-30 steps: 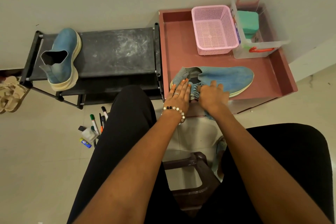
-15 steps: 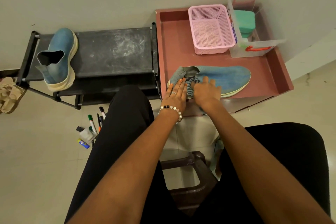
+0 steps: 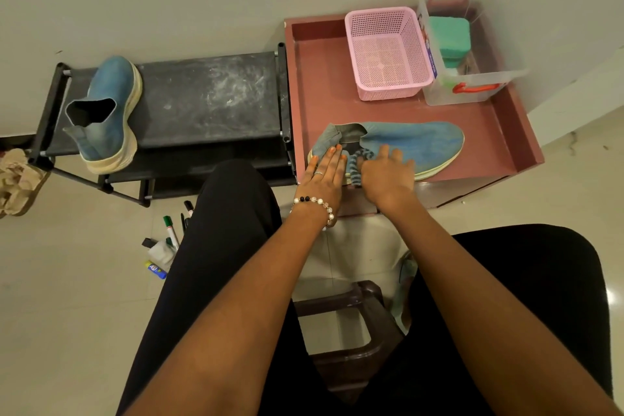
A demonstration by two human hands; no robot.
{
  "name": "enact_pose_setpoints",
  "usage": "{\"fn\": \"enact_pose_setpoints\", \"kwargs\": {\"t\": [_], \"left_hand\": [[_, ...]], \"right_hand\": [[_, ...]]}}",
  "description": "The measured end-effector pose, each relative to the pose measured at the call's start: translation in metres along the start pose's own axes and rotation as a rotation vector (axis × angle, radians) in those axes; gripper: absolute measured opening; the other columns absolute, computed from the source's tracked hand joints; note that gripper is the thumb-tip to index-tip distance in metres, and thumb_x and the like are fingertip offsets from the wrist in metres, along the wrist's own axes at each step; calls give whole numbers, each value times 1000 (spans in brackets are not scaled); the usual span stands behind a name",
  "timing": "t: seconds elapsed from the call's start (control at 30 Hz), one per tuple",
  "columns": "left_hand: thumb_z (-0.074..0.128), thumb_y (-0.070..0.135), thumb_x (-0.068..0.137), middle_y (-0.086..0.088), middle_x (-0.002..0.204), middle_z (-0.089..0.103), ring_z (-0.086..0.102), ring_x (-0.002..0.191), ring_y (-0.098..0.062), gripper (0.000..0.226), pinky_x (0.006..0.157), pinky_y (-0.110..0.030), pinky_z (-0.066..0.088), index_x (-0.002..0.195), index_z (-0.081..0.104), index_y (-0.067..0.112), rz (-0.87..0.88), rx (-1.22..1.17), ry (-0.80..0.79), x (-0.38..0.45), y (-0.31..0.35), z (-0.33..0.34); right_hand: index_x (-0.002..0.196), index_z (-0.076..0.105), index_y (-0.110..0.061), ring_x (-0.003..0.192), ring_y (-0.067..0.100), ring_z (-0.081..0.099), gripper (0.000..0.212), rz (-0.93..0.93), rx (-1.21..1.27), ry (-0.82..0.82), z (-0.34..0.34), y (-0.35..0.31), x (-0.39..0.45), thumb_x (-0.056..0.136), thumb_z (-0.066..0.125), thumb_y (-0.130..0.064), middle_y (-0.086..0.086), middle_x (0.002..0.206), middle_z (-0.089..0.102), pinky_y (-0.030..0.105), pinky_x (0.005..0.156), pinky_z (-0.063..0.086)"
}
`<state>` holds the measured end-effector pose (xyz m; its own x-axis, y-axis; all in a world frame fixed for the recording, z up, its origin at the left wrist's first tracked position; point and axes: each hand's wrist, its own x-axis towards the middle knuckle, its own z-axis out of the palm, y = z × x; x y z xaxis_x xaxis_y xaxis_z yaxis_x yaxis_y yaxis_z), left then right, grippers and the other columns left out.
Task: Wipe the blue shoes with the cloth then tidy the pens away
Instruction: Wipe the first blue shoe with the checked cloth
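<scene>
One blue shoe (image 3: 418,142) lies on its side on the maroon tray table (image 3: 317,84), toe to the right. My left hand (image 3: 324,176) rests flat on the shoe's heel with straight fingers. My right hand (image 3: 385,176) presses a striped blue cloth (image 3: 359,162) against the shoe's side near the opening. The second blue shoe (image 3: 108,111) stands on the black shoe rack (image 3: 209,98) at the left. Several pens (image 3: 172,233) lie on the floor beside my left leg.
A pink mesh basket (image 3: 388,54) and a clear box (image 3: 469,84) holding a green sponge (image 3: 449,37) sit at the back of the tray table. Beige sandals (image 3: 17,179) lie at the far left. A dark stool (image 3: 347,331) stands between my legs.
My right hand has slid the cloth a little along the shoe's side toward the opening; the left hand stays on the heel. The view has shifted slightly.
</scene>
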<state>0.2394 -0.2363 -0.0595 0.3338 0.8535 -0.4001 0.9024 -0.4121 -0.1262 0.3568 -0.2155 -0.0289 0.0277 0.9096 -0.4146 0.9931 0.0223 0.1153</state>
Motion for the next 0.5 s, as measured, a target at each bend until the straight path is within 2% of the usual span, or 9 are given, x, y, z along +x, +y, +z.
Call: {"fn": "enact_pose_setpoints", "kwargs": {"t": [0.17, 0.27, 0.4, 0.5], "left_hand": [[58, 19, 83, -14, 156, -24, -20, 144, -25, 101, 114, -42, -14, 146, -19, 0, -8, 4, -24, -2, 1, -2], [61, 22, 82, -13, 156, -24, -20, 145, -24, 106, 114, -42, -14, 147, -20, 2, -12, -3, -32, -1, 2, -1], [64, 23, 80, -13, 156, -24, -20, 145, -24, 109, 114, -42, -13, 147, -19, 2, -13, -4, -30, -2, 1, -2], [60, 26, 84, -13, 156, -24, -20, 145, -24, 104, 115, -42, -13, 147, -19, 1, -15, -18, -42, -1, 2, -3]], "right_hand": [[131, 50, -27, 126, 36, 33, 37, -96, 79, -76, -1, 10, 6, 96, 42, -19, 15, 133, 35, 51, 98, 36], [130, 52, -27, 123, 34, 36, 38, -113, 53, -134, -4, 31, 2, 95, 39, -20, 13, 129, 38, 49, 95, 37], [127, 54, -22, 125, 32, 36, 34, -49, -105, -67, -8, 22, -7, 97, 39, -21, 12, 134, 40, 45, 95, 35], [126, 56, -22, 126, 31, 35, 34, -58, -95, -16, -10, 0, 1, 98, 37, -25, 11, 137, 38, 43, 97, 33]]}}
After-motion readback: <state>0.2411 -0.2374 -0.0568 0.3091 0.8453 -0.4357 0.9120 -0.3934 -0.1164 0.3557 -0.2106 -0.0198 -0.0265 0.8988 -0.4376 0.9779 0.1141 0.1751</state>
